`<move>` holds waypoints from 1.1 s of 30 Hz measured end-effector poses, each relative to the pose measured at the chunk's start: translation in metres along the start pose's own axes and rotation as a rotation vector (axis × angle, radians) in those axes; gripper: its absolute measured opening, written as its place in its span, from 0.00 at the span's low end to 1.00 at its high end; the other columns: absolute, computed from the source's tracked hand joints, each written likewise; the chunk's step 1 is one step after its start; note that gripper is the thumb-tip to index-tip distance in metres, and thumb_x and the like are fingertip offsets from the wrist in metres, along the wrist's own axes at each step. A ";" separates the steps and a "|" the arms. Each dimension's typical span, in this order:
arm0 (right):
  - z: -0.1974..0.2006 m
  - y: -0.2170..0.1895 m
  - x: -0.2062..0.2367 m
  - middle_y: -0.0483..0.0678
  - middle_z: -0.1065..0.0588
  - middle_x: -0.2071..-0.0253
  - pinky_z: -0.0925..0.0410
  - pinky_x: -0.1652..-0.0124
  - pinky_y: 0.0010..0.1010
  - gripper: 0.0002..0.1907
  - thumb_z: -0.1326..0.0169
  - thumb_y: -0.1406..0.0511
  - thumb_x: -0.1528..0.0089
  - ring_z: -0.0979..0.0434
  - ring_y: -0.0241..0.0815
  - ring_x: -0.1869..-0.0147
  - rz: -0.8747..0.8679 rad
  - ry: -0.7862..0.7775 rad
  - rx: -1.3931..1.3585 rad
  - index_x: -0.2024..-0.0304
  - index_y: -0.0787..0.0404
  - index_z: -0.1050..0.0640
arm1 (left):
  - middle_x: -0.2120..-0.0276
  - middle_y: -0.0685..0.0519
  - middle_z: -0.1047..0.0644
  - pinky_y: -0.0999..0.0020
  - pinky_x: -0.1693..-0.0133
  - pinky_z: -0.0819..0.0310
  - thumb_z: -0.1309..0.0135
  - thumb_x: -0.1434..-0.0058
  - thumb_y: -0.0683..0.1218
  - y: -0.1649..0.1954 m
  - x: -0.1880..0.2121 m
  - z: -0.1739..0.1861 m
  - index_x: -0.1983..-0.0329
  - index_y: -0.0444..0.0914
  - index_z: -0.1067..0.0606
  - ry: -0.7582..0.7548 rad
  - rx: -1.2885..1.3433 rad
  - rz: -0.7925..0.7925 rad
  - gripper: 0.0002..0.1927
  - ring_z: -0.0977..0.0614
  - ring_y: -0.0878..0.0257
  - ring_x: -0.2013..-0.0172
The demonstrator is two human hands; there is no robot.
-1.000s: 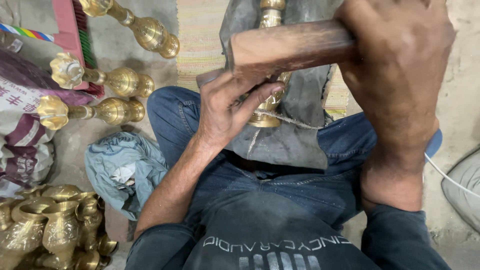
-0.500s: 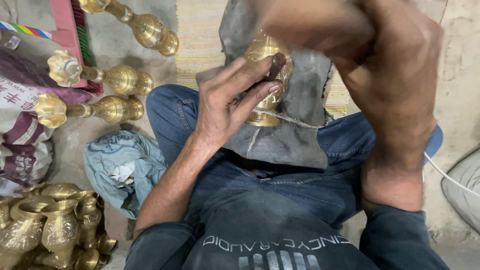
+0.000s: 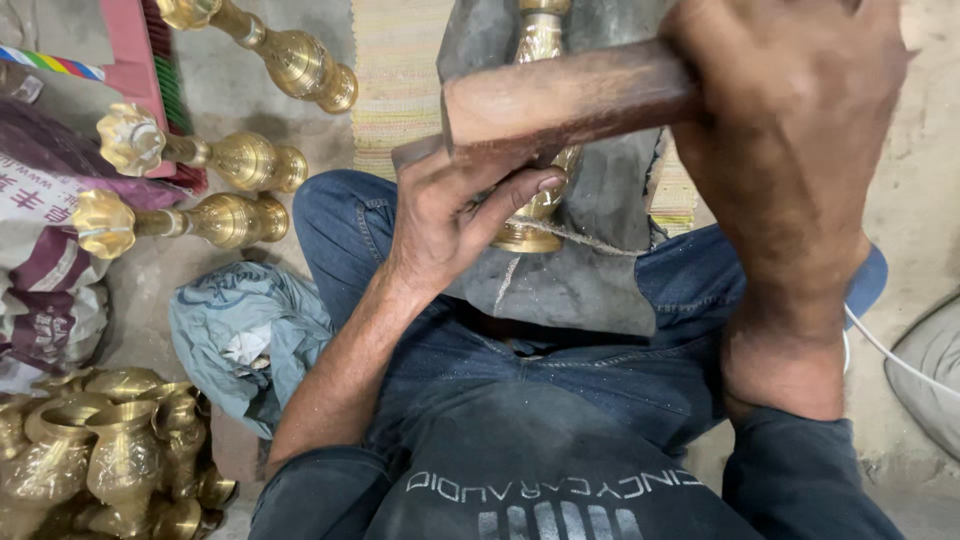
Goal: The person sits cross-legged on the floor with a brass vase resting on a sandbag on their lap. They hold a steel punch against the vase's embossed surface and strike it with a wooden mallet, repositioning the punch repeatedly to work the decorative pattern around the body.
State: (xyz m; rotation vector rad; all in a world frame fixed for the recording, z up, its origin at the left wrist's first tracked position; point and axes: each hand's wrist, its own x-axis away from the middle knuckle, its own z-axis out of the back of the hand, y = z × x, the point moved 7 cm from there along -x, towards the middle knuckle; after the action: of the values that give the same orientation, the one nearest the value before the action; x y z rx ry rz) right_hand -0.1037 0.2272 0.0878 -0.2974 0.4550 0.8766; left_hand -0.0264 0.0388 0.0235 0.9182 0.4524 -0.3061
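1. The right hand [image 3: 790,150] was closed in a firm grip around the handle of a wooden mallet [image 3: 565,100], which was held raised above the lap.
2. The left hand [image 3: 455,215] was wrapped around the lower part of a brass vase [image 3: 540,45], its fingers [image 3: 520,195] pressed just above the vase's round base.
3. The brass vase was laid lengthwise on a grey cloth [image 3: 590,270] spread over the lap, between the blue-jeaned legs [image 3: 340,225].
4. Three finished brass pieces [image 3: 220,160] were laid side by side on the floor at the upper left.
5. A crumpled blue-grey rag [image 3: 245,335] was seen beside the left leg.
6. A cluster of brass pots [image 3: 110,460] was stood at the lower left corner.
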 end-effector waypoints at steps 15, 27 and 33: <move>0.012 -0.013 -0.012 0.50 0.23 0.59 0.33 0.52 0.43 0.12 0.35 0.74 0.41 0.22 0.54 0.53 0.018 -0.002 0.119 0.57 0.61 0.24 | 0.61 0.51 0.17 0.67 0.63 0.20 0.30 0.37 0.43 -0.008 -0.003 0.000 0.45 0.35 0.20 -0.038 0.036 0.086 0.19 0.16 0.63 0.64; 0.014 -0.012 -0.012 0.52 0.23 0.58 0.33 0.51 0.43 0.14 0.36 0.74 0.42 0.22 0.55 0.51 0.040 0.027 0.126 0.55 0.62 0.24 | 0.55 0.52 0.17 0.69 0.58 0.15 0.32 0.35 0.45 -0.013 0.000 -0.003 0.44 0.38 0.21 -0.062 0.035 0.061 0.18 0.14 0.63 0.59; 0.016 -0.015 -0.017 0.53 0.23 0.59 0.32 0.52 0.45 0.14 0.33 0.74 0.41 0.22 0.58 0.52 0.027 0.058 0.089 0.56 0.63 0.23 | 0.53 0.50 0.16 0.67 0.56 0.17 0.32 0.35 0.45 -0.009 -0.002 0.001 0.43 0.38 0.21 -0.059 0.078 0.030 0.18 0.14 0.63 0.56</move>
State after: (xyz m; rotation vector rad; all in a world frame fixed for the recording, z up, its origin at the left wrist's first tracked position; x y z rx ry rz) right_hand -0.0968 0.2137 0.1106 -0.2356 0.5513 0.8727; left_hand -0.0322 0.0325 0.0191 0.9887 0.3738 -0.3252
